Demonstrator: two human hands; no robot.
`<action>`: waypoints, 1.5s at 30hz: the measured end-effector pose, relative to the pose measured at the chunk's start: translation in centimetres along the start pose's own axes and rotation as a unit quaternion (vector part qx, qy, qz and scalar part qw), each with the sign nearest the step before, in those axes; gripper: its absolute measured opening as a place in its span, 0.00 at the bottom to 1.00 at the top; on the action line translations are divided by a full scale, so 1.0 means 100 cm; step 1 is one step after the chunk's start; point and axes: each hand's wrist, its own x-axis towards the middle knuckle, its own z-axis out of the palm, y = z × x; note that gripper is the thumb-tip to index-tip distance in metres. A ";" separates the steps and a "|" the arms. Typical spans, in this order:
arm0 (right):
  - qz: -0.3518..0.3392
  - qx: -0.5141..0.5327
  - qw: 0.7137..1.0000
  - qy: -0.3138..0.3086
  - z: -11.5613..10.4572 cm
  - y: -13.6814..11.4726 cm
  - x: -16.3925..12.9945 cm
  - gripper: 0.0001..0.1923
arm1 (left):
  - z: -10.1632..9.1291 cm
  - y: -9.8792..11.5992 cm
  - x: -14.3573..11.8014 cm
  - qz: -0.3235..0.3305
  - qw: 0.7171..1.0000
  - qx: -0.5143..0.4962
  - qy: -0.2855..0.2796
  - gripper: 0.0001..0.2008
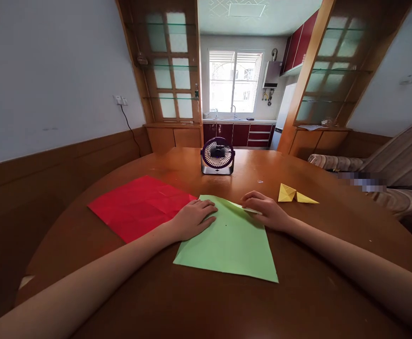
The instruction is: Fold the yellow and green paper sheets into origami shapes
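A sheet of green paper lies on the table in front of me, its far right edge lifted and curling. My left hand rests flat on its left side with the fingers spread. At the raised far right corner, my right hand has its fingers closed on the paper's edge; the fingertips are partly hidden. Creased red paper lies flat to the left, next to my left hand. Right of my right hand sits a folded yellow paper piece with pointed ends.
A small dark fan stands on the brown round table beyond the green paper. A striped sofa is off to the right. Behind are wooden cabinets and a kitchen window. A cord hangs from the left wall socket.
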 end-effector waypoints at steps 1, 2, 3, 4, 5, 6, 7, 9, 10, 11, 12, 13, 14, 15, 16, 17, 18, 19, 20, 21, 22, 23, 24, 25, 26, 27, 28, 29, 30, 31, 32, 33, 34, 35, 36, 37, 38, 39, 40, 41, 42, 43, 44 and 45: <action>-0.011 0.008 1.000 -0.001 0.002 0.000 -0.001 0.11 | 0.001 0.001 0.000 -0.006 1.000 -0.002 0.010 0.15; -0.018 0.015 1.000 -0.006 0.004 -0.001 -0.002 0.13 | 0.001 0.003 0.001 -0.014 1.000 -0.003 0.019 0.14; -0.024 0.021 0.999 -0.014 0.005 -0.001 -0.003 0.14 | 0.002 0.003 0.001 -0.023 0.999 -0.001 0.030 0.13; -0.029 0.025 0.999 -0.024 0.007 -0.001 -0.004 0.15 | 0.003 0.004 0.001 -0.031 0.999 0.001 0.043 0.13; -0.034 0.028 0.998 -0.035 0.007 -0.002 -0.004 0.15 | 0.003 0.004 0.001 -0.035 0.998 0.005 0.056 0.14; -0.038 0.026 0.998 -0.046 0.008 -0.002 -0.004 0.16 | 0.003 0.004 0.001 -0.032 0.997 0.011 0.068 0.16; -0.045 0.019 0.997 -0.057 0.008 -0.003 -0.005 0.16 | 0.004 0.004 0.002 -0.022 0.997 0.018 0.076 0.19; -0.063 -0.009 0.995 -0.074 0.008 -0.004 -0.005 0.16 | 0.005 0.004 0.004 0.011 0.997 0.034 0.066 0.25; -0.073 -0.025 0.994 -0.080 0.008 -0.005 -0.005 0.16 | 0.005 0.003 0.006 0.025 0.997 0.042 0.052 0.27; -0.084 -0.039 0.992 -0.086 0.008 -0.006 -0.005 0.16 | 0.006 0.003 0.007 0.036 0.997 0.051 0.037 0.28; -0.094 -0.049 0.990 -0.091 0.007 -0.006 -0.005 0.17 | 0.006 0.002 0.009 0.043 0.997 0.058 0.024 0.29; -0.102 -0.053 0.989 -0.094 0.007 -0.007 -0.005 0.17 | 0.006 0.002 0.010 0.046 0.997 0.065 0.014 0.29; -0.107 -0.053 0.988 -0.097 0.007 -0.007 -0.004 0.18 | 0.006 0.001 0.011 0.048 0.996 0.072 0.006 0.30; -0.111 -0.050 0.988 -0.099 0.006 -0.007 -0.004 0.18 | 0.006 0.001 0.012 0.047 0.996 0.077 0.000 0.30; -0.115 -0.045 0.987 -0.101 0.006 -0.008 -0.004 0.19 | 0.006 0.000 0.013 0.046 0.996 0.079 -0.005 0.29; -0.117 -0.040 0.987 -0.103 0.005 -0.009 -0.004 0.19 | 0.006 -0.001 0.013 0.044 0.996 0.080 -0.012 0.29; -0.117 -0.035 0.987 -0.106 0.004 -0.010 -0.004 0.20 | 0.006 -0.002 0.013 0.042 0.996 0.078 -0.019 0.28; -0.118 -0.029 0.986 -0.111 0.003 -0.011 -0.003 0.20 | 0.007 -0.002 0.012 0.040 0.996 0.076 -0.025 0.27; -0.117 -0.023 0.986 -0.115 0.002 -0.012 -0.003 0.20 | 0.007 -0.003 0.012 0.039 0.996 0.074 -0.030 0.26; -0.116 -0.016 0.986 -0.119 0.001 -0.012 -0.003 0.20 | 0.006 -0.003 0.012 0.039 0.996 0.073 -0.032 0.25; -0.113 -0.006 0.986 -0.123 0.001 -0.013 -0.002 0.20 | 0.006 -0.003 0.012 0.039 0.996 0.073 -0.031 0.24; -0.108 0.006 0.986 -0.124 0.000 -0.013 -0.002 0.20 | 0.006 -0.003 0.013 0.040 0.996 0.075 -0.028 0.24; -0.100 0.021 0.987 -0.125 -0.001 -0.013 -0.002 0.20 | 0.005 -0.003 0.014 0.041 0.996 0.077 -0.024 0.24; -0.089 0.037 0.988 -0.124 -0.002 -0.013 -0.002 0.19 | 0.005 -0.002 0.015 0.044 0.996 0.080 -0.021 0.24; -0.077 0.052 0.988 -0.121 -0.002 -0.013 -0.002 0.18 | 0.005 -0.002 0.016 0.046 0.995 0.084 -0.019 0.24; -0.064 0.065 0.989 -0.117 -0.002 -0.013 -0.002 0.17 | 0.004 -0.001 0.018 0.048 0.995 0.087 -0.018 0.23; -0.053 0.075 0.989 -0.114 -0.002 -0.013 -0.002 0.16 | 0.004 -0.001 0.019 0.048 0.995 0.091 -0.017 0.23; -0.044 0.080 0.990 -0.110 -0.002 -0.013 -0.002 0.15 | 0.005 0.000 0.020 0.048 0.994 0.095 -0.016 0.23; -0.039 0.080 0.990 -0.109 -0.002 -0.013 -0.002 0.15 | 0.005 0.000 0.020 0.049 0.994 0.099 -0.014 0.23; -0.037 0.077 0.990 -0.109 -0.001 -0.013 -0.002 0.14 | 0.006 0.000 0.020 0.049 0.993 0.103 -0.010 0.23; -0.038 0.070 0.991 -0.111 -0.001 -0.013 -0.003 0.14 | 0.007 0.000 0.020 0.050 0.993 0.107 -0.004 0.22; -0.041 0.061 0.991 -0.114 0.000 -0.013 -0.003 0.15 | 0.008 0.000 0.019 0.052 0.992 0.111 0.003 0.22; -0.046 0.050 0.991 -0.117 0.000 -0.013 -0.003 0.16 | 0.010 0.000 0.017 0.054 0.992 0.115 0.010 0.22; -0.055 0.039 0.991 -0.120 0.001 -0.013 -0.004 0.17 | 0.011 -0.001 0.016 0.055 0.991 0.119 0.017 0.21; -0.067 0.028 0.990 -0.121 0.002 -0.013 -0.004 0.18 | 0.012 -0.001 0.014 0.058 0.990 0.123 0.023 0.21; -0.081 0.018 0.989 -0.121 0.002 -0.013 -0.004 0.19 | 0.013 -0.002 0.013 0.061 0.990 0.126 0.028 0.21; -0.095 0.009 0.988 -0.120 0.003 -0.013 -0.004 0.19 | 0.014 -0.003 0.012 0.064 0.989 0.128 0.033 0.20; -0.107 0.001 0.987 -0.120 0.003 -0.012 -0.004 0.19 | 0.015 -0.003 0.011 0.067 0.989 0.129 0.037 0.20; -0.116 -0.004 0.986 -0.120 0.004 -0.012 -0.004 0.19 | 0.016 -0.004 0.010 0.068 0.988 0.129 0.043 0.20; -0.121 -0.009 0.985 -0.121 0.004 -0.012 -0.004 0.19 | 0.017 -0.005 0.010 0.068 0.988 0.127 0.047 0.20; -0.123 -0.012 0.985 -0.122 0.004 -0.011 -0.004 0.19 | 0.018 -0.005 0.010 0.069 0.989 0.125 0.050 0.20; -0.124 -0.013 0.984 -0.124 0.004 -0.011 -0.004 0.19 | 0.019 -0.006 0.010 0.068 0.989 0.122 0.053 0.20; -0.125 -0.014 0.984 -0.124 0.004 -0.011 -0.004 0.19 | 0.019 -0.006 0.010 0.067 0.989 0.120 0.054 0.20; -0.128 -0.015 0.984 -0.124 0.004 -0.011 -0.003 0.19 | 0.019 -0.006 0.010 0.065 0.990 0.116 0.055 0.20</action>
